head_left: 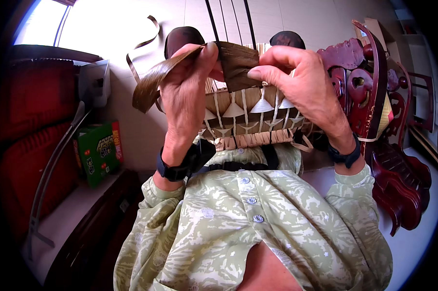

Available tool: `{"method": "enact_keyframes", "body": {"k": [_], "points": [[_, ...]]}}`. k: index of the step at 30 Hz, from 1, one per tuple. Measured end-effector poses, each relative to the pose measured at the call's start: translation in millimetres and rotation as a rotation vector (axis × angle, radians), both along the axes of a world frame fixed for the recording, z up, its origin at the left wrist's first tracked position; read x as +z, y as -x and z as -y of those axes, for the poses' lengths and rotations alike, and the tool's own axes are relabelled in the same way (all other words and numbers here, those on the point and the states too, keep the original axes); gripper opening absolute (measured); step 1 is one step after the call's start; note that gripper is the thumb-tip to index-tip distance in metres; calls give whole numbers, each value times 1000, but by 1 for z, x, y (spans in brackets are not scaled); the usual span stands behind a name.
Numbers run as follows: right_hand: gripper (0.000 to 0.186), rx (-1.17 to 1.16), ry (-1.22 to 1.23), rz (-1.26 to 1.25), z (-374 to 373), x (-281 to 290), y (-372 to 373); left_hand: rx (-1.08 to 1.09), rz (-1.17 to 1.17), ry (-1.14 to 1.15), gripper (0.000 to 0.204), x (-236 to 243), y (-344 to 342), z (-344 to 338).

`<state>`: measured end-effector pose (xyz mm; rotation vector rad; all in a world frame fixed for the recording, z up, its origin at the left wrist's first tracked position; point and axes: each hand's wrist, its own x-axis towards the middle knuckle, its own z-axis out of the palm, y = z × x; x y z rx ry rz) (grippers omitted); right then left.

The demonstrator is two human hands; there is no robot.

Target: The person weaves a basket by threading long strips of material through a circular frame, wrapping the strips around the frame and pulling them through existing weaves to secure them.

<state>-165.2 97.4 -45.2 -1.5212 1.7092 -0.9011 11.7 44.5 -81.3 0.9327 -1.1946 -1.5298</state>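
Your left hand [185,92] pinches the brown strip [243,60] between thumb and fingers; your right hand [303,77] has thumb and fingertips closed on its right part. Hands apart, both clamped on the strip. It sits at the far edge of the woven panel [253,109], among dark cords [250,24] running away from there; over or under each, cannot tell. Two-sided grip probably keeps the stretch between flat and taut.

Long axis: roughly left to right, along the panel's far edge. Loose length curls out left of the panel; a broad part hangs down toward it between your hands.

Panel lies close before your body, likely for easy reach, its tan wrapped roll [253,140] on the near edge. Left of the panel: green box [97,153], then red cushions [39,97]. Right of it: carved dark-red chair [382,82].
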Motion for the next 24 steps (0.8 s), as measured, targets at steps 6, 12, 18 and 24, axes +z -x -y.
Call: {"method": "enact_keyframes", "body": {"k": [6,12,18,24], "points": [[30,-84,11,45,-2,-9,-7,-101,75,-179,31,7,-6,4],[29,-73,47,-32,-1,-6,-8,87,86,86,25,7,-1,-5],[21,-145,389,-367,-1,3,-17,308,420,728,15,5,-7,7],[26,-41,596,-478,6,0,-28,404,518,1079,21,45,-19,20]]}}
